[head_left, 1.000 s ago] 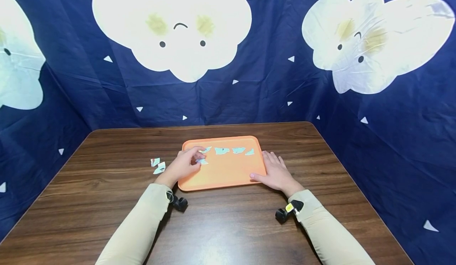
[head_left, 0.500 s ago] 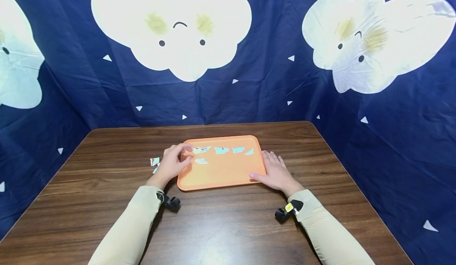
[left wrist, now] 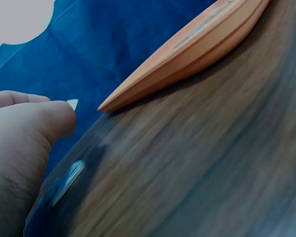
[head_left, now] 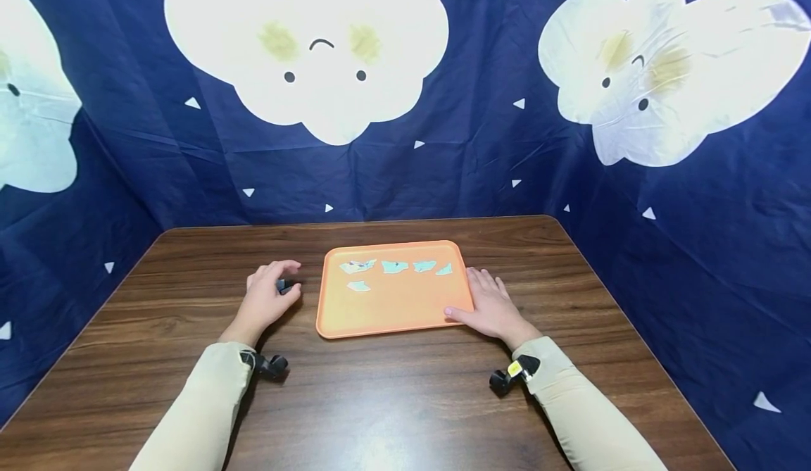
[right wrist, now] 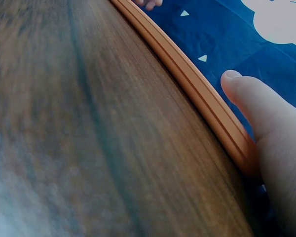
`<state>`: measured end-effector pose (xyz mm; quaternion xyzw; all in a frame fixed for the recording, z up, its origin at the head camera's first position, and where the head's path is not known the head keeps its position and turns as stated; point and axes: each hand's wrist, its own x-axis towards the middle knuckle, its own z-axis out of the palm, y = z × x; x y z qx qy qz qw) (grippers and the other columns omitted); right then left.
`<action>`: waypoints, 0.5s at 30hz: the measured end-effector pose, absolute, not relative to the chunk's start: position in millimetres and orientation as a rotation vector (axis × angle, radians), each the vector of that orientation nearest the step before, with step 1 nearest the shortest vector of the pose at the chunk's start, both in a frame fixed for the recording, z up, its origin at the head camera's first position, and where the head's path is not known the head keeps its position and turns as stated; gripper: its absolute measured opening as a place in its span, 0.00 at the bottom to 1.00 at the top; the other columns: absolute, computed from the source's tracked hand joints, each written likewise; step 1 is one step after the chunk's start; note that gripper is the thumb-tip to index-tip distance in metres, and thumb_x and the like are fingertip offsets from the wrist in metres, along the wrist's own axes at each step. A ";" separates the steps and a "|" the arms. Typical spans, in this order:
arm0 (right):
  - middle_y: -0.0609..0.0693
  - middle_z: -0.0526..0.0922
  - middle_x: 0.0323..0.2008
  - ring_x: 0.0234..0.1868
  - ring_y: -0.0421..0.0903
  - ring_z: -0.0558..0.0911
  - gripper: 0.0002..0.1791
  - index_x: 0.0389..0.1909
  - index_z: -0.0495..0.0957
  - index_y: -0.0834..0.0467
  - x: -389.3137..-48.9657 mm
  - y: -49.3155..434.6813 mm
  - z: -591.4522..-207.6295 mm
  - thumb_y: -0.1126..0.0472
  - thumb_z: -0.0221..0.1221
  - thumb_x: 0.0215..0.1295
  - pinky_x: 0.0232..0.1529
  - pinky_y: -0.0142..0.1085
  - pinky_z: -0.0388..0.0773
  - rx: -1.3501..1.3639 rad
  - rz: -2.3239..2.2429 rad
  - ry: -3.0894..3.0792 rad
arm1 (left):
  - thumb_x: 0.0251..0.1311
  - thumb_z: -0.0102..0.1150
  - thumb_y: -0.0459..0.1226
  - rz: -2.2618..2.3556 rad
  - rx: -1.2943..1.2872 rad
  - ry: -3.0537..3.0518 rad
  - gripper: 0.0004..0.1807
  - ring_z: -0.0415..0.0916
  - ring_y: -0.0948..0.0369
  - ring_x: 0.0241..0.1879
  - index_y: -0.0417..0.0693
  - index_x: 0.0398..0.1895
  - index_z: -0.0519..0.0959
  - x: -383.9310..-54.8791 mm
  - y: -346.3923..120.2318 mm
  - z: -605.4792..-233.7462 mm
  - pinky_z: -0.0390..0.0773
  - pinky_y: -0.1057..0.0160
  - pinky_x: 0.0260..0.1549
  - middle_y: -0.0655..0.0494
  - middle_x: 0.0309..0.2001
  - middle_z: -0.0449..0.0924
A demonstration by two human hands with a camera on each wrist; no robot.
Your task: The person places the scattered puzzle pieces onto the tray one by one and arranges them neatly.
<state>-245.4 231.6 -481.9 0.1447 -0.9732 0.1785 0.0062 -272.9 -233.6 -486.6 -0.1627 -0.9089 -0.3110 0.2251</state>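
While right hand [head_left: 491, 309] steadies tray [head_left: 393, 316], left hand [head_left: 266, 300] over scraps [left wrist: 64, 181]

The left hand [head_left: 266, 300] covers the paper scraps lying left of the orange tray [head_left: 393, 316], so its grip cannot be told; the print on the tray's scraps [head_left: 393, 267] is too small to read; the left wrist view is blurred

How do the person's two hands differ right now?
The left hand sits on the table, apart from the orange tray, while the right hand rests against the tray's right edge. The left hand's fingers are curled over paper scraps; the right hand lies flat with straight fingers, holding nothing. Both wear beige sleeves and wrist cameras.
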 end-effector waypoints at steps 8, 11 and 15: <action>0.60 0.53 0.78 0.79 0.60 0.49 0.62 0.79 0.48 0.64 -244.1 231.8 -481.3 0.23 0.53 0.59 0.75 0.58 0.40 0.453 0.549 -3.039 | 0.59 0.63 0.33 -0.842 -0.298 -2.579 0.20 0.69 0.39 0.49 0.40 0.55 0.75 -269.0 -255.7 -490.2 0.57 0.34 0.48 0.39 0.48 0.79; 0.60 0.54 0.78 0.79 0.60 0.49 0.62 0.79 0.49 0.64 -244.0 232.1 -481.4 0.23 0.54 0.59 0.75 0.59 0.41 0.454 0.552 -3.031 | 0.60 0.62 0.33 -0.834 -0.268 -2.610 0.20 0.69 0.38 0.50 0.39 0.55 0.75 -270.0 -261.2 -491.2 0.58 0.35 0.47 0.38 0.49 0.78; 0.60 0.53 0.78 0.79 0.60 0.49 0.63 0.79 0.48 0.64 -245.0 232.2 -482.2 0.22 0.53 0.59 0.75 0.59 0.41 0.457 0.547 -3.031 | 0.61 0.61 0.33 -0.831 -0.243 -2.624 0.18 0.69 0.37 0.50 0.39 0.54 0.76 -271.1 -268.8 -492.7 0.58 0.36 0.45 0.39 0.49 0.78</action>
